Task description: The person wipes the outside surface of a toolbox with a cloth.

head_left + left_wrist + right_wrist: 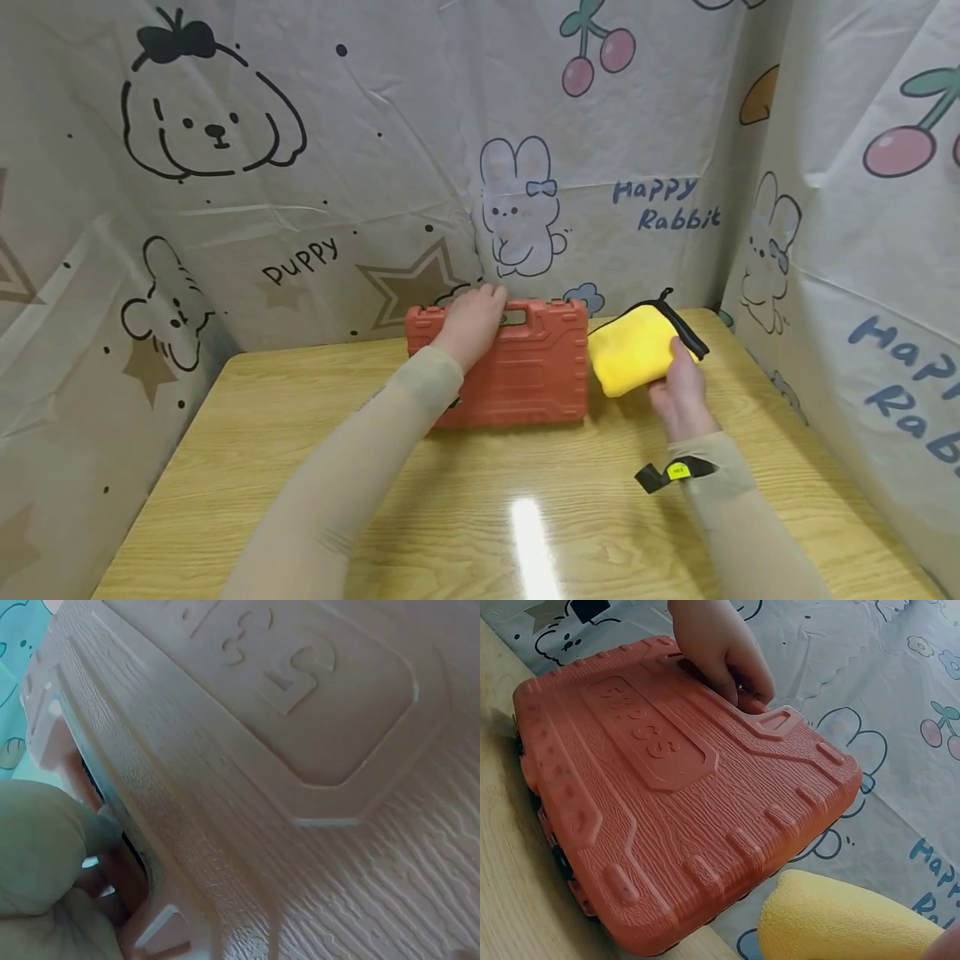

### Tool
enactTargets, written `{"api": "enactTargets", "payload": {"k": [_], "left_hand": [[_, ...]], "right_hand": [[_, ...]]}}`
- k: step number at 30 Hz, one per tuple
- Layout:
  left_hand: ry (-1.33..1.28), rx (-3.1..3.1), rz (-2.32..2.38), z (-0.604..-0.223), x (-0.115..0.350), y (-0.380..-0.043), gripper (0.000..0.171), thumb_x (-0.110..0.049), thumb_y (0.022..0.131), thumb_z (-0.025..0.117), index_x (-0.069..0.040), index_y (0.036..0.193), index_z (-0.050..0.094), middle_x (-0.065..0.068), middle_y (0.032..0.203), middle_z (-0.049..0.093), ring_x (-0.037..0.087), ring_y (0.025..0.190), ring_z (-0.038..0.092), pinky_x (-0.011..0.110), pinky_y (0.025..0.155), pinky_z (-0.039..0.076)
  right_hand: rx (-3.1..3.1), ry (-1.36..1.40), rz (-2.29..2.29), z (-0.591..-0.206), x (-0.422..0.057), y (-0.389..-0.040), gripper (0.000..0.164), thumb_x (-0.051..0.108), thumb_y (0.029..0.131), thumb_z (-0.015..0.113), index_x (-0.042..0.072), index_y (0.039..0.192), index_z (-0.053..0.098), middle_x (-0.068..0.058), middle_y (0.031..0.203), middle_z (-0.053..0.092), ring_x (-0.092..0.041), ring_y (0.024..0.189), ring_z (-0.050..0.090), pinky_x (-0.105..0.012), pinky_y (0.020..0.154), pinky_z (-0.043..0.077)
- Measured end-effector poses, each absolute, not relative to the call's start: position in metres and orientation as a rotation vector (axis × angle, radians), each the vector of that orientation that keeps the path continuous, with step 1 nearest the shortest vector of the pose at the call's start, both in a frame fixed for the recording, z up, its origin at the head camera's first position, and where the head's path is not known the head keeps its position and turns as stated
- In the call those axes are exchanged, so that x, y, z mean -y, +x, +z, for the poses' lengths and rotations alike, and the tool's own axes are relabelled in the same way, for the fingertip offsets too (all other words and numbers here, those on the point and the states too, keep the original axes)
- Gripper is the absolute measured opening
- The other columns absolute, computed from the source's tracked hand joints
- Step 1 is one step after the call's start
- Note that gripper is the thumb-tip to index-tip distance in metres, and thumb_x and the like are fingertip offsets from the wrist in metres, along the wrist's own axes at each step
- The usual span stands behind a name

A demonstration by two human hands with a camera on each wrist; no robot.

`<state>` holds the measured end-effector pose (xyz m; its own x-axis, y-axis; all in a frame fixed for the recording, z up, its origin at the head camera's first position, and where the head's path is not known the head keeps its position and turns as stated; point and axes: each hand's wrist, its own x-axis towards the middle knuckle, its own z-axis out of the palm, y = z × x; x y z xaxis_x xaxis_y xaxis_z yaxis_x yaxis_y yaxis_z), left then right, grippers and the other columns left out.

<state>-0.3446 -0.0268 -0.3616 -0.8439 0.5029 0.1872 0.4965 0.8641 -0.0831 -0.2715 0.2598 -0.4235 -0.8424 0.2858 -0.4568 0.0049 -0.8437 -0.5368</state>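
A red plastic tool case (536, 375) stands on its long edge on the wooden table, handle uppermost. My left hand (472, 325) grips the case's handle; in the left wrist view the curled fingers (37, 847) reach round it, close to embossed lettering. To the right of the case, my right hand (682, 396) holds a fuzzy yellow cloth pouch (632, 350) with a black strip along its edges, thumb on the near side. The pouch is tilted and close to the case's right side. In the right wrist view, only part of the yellow pouch (840, 919) shows.
Behind the wooden table (480, 500) hangs a white printed sheet (405, 108) with cartoon animals and cherries. It also runs along the left and right sides. A black strap (675, 472) with a yellow label is round my right wrist.
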Motion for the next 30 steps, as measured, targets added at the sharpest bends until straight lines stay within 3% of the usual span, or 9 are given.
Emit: {"api": "enactTargets", "payload": {"k": [7, 14, 23, 30], "left_hand": [[-0.726, 2.781, 0.082, -0.361, 0.025, -0.34, 0.013, -0.002, 0.104, 0.056, -0.005, 0.117, 0.056, 0.012, 0.107, 0.062, 0.031, 0.097, 0.065, 0.044, 0.088, 0.056], [-0.73, 2.745, 0.193, -0.363, 0.021, -0.335, 0.021, -0.006, 0.103, 0.06, -0.009, 0.123, 0.057, 0.009, 0.111, 0.062, 0.028, 0.101, 0.065, 0.043, 0.092, 0.056], [-0.765, 2.803, 0.226, -0.356, 0.018, -0.329, 0.01, -0.014, 0.108, 0.054, -0.009, 0.116, 0.056, 0.007, 0.106, 0.063, 0.027, 0.097, 0.065, 0.041, 0.086, 0.056], [-0.796, 2.842, 0.162, -0.353, 0.016, -0.328, 0.027, -0.034, 0.112, 0.043, -0.01, 0.111, 0.055, 0.005, 0.101, 0.064, 0.026, 0.094, 0.065, 0.04, 0.083, 0.055]], "right_hand": [[0.829, -0.824, 2.751, -0.423, -0.259, -0.27, 0.054, 0.033, 0.109, 0.05, 0.025, 0.159, 0.034, 0.011, 0.136, 0.052, -0.004, 0.137, 0.043, -0.024, 0.12, 0.034], [0.823, -0.827, 2.717, -0.423, -0.259, -0.27, 0.054, 0.034, 0.11, 0.048, 0.025, 0.16, 0.033, 0.011, 0.147, 0.047, -0.006, 0.138, 0.043, -0.025, 0.12, 0.035], [0.82, -0.833, 2.708, -0.421, -0.26, -0.27, 0.054, 0.035, 0.109, 0.049, 0.025, 0.16, 0.034, 0.011, 0.148, 0.047, -0.006, 0.138, 0.044, -0.025, 0.121, 0.035], [0.814, -0.836, 2.714, -0.421, -0.26, -0.27, 0.053, 0.034, 0.109, 0.048, 0.026, 0.16, 0.034, 0.011, 0.143, 0.049, -0.005, 0.137, 0.044, -0.024, 0.119, 0.035]]}}
